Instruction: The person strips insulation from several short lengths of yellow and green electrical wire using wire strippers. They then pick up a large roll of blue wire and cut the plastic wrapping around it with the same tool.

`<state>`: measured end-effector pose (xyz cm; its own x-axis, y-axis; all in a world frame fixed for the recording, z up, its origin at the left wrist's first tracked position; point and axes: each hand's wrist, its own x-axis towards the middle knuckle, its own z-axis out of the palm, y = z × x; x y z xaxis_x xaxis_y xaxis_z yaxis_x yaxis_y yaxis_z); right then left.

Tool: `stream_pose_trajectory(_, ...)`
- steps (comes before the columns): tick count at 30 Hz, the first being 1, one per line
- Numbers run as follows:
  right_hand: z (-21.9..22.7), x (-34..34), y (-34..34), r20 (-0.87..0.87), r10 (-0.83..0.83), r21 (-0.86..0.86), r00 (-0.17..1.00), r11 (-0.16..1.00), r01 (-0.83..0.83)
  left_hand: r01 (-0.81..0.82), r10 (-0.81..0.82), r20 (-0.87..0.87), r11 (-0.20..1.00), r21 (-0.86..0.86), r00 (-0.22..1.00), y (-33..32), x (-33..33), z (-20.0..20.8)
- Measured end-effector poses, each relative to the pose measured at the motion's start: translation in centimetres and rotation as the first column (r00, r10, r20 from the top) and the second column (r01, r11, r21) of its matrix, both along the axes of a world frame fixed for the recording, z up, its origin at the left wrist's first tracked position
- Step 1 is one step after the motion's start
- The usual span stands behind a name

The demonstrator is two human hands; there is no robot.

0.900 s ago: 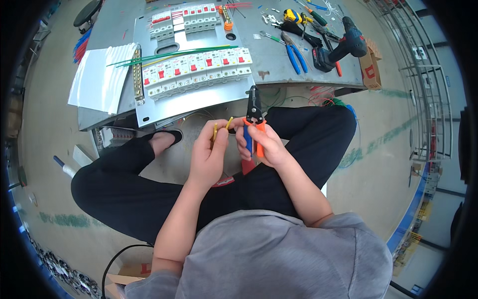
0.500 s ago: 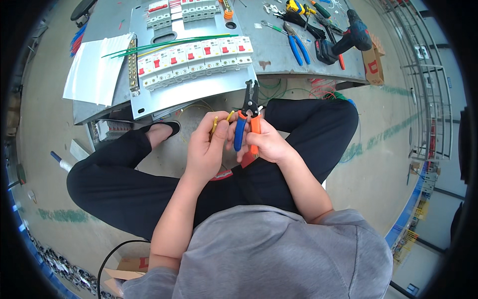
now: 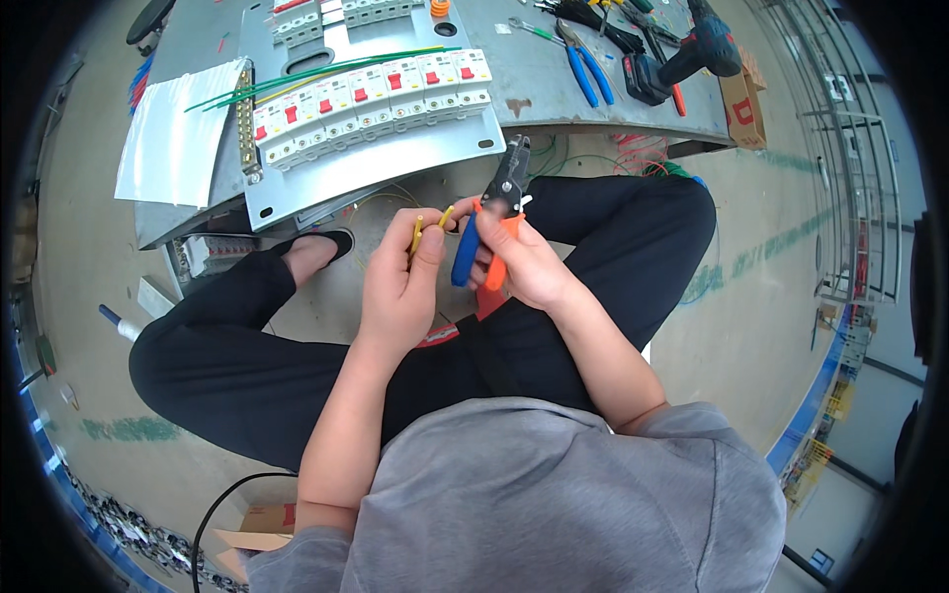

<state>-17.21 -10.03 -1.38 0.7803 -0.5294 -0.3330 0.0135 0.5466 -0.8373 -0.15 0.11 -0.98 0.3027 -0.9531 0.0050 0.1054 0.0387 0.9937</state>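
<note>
Between the thumb and fingers of my left hand [image 3: 403,267] is a short yellow wire [image 3: 416,237], with another yellow end [image 3: 447,214] sticking up beside it. My right hand [image 3: 529,262] is closed round wire strippers [image 3: 507,193] with one blue and one orange handle, their black jaws pointing up and away from me. Both hands are close together above my lap. Beyond them, a row of white circuit breakers [image 3: 371,104] with red switches sits on a metal mounting plate [image 3: 386,156]. Green wires [image 3: 316,75] lie across the top of the row.
On the grey table [image 3: 554,94] are blue-handled pliers [image 3: 585,69] and a cordless drill [image 3: 687,59]. A brass terminal strip [image 3: 246,124] runs along the plate's left edge, next to a white sheet [image 3: 178,138]. A cardboard box [image 3: 741,109] stands by the table's right end.
The wire strippers have tilted to the right, and my right thumb has shifted up over the handles near the pivot. My left hand still holds the yellow wire, slightly further left in view.
</note>
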Motion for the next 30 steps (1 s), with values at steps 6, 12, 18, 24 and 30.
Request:
stream_pose_trajectory(6,0.1,0.9,1.0,-0.12,-0.025,-0.244,0.992,0.97,-0.005,0.008,-0.008,0.015,1.0,-0.007,1.0,0.0,-0.1,0.3)
stream_pose_trajectory(12,-0.1,1.0,0.5,-0.136,-0.146,-0.699,0.98,0.715,0.009,0.018,-0.016,0.104,1.0,-0.021,0.994,0.3,0.2,0.7)
stream_pose_trajectory(18,1.6,0.5,0.1,-0.226,-0.371,-0.926,0.901,0.368,-0.081,0.054,-0.047,0.224,0.998,-0.027,0.974,0.5,-0.2,1.0)
stream_pose_trajectory(24,1.5,-0.1,0.0,-0.192,-0.472,-0.966,0.861,0.244,-0.082,0.03,-0.012,0.257,0.997,-0.066,0.966,0.7,-0.4,0.7)
stream_pose_trajectory(30,1.2,-0.4,-0.1,-0.157,-0.497,-0.982,0.854,0.168,-0.083,0.053,-0.017,0.305,0.992,-0.111,0.952,0.9,-0.1,1.2)
